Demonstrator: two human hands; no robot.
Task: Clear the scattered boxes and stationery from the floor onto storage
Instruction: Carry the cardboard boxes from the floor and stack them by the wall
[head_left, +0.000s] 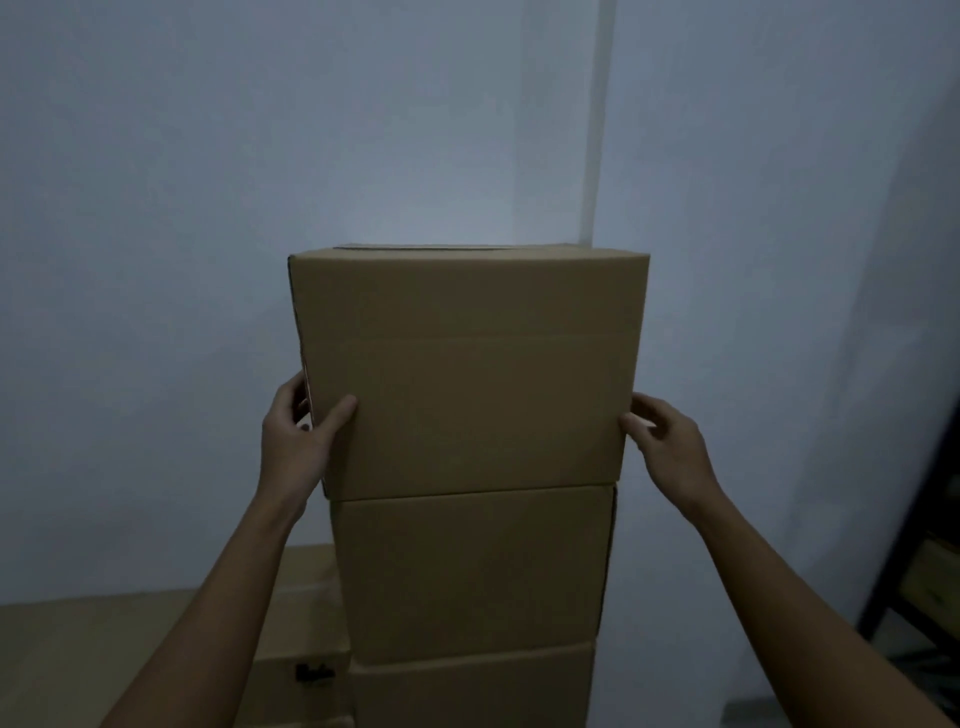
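Against the pale wall (208, 208), beside lower cartons (301, 660), the plain brown top box (467, 374) caps a stack, left hand (298, 434) gripping its corner, right hand (667, 441) loosely touching its side.

We see a plain tan cardboard box (467, 374) topping a stack; the box under it (472, 571) is the same unmarked tan. Left of the stack, a lower tan carton (304, 670) carries a small black printed mark. Behind the stack the wall (208, 208) is pale bluish-grey. Right of the stack stands a black shelf frame (906, 535).
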